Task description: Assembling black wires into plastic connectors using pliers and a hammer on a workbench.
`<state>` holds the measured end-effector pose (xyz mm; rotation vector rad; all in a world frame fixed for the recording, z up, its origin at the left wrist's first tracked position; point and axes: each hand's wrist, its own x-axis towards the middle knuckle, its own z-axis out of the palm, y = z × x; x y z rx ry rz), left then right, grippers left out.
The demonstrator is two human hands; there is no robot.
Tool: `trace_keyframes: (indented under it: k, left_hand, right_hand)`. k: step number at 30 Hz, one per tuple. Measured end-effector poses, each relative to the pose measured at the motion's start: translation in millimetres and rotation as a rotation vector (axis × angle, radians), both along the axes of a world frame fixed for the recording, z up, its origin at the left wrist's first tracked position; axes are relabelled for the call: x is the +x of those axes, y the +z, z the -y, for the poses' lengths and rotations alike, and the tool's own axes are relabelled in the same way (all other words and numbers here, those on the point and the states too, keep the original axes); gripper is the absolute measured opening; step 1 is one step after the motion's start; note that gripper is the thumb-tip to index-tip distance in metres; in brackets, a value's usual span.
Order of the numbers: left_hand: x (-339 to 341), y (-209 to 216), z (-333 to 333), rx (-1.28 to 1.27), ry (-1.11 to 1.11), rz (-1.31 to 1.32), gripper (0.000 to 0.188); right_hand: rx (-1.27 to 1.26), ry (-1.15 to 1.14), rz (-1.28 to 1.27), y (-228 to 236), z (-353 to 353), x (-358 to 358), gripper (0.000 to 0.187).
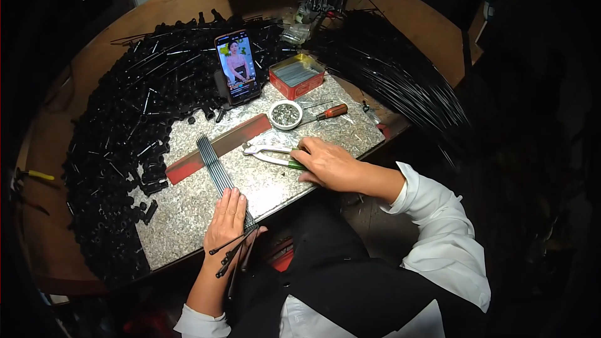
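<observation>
My left hand [226, 222] presses its fingers together over a row of thin dark rods [216, 171] at the front of a speckled board. Their far ends cross a flat brown-and-red bar [247, 140]; black knobbed ends [226, 266] fan out past the near edge, below the hand. Farther right, my right hand [325, 164] is closed around the green-grip handles of steel pincers [269, 149]. The pincers lie almost level over the board, jaws toward the left. Part of their handles is hidden under my fingers.
Behind the bar stand a small white bowl of metal bits [285, 115], a screwdriver [332, 111], a red tin of thin rods [297, 84] and a propped phone [236, 66]. Black tubular parts [113, 150] heap up leftward; long black rods [400, 69] lie rightward. Yellow-handled pliers [39, 175] rest far left.
</observation>
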<state>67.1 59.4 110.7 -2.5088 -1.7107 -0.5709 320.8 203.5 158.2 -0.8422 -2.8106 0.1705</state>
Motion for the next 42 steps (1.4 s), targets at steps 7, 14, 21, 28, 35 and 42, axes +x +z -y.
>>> trace_keyframes:
  k: [7, 14, 21, 28, 35, 42]
  left_hand:
    - [-5, -7, 5, 0.021, 0.0, 0.011, 0.079]
    - [-3, 13, 0, -0.161, 0.051, 0.008, 0.091]
    - [2, 13, -1, -0.153, 0.144, -0.07, 0.098]
    - [-1, 27, -3, -0.211, 0.04, 0.006, 0.098]
    - [-4, 16, -5, -0.099, 0.048, 0.007, 0.086]
    - [-5, 13, -8, -0.079, 0.051, 0.081, 0.082]
  right_hand:
    - [0.101, -0.01, 0.028, -6, -22, 13, 0.035]
    - [0.082, -0.08, -0.19, 35, -109, 27, 0.02]
    - [0.15, -0.283, -0.112, 29, -205, -4, 0.012]
    - [0.082, -0.33, 0.19, 15, -229, -28, 0.012]
    - [0.29, -0.218, 0.3, 11, -237, -35, 0.011]
    - [0.44, -0.17, 0.245, 12, -226, -22, 0.014]
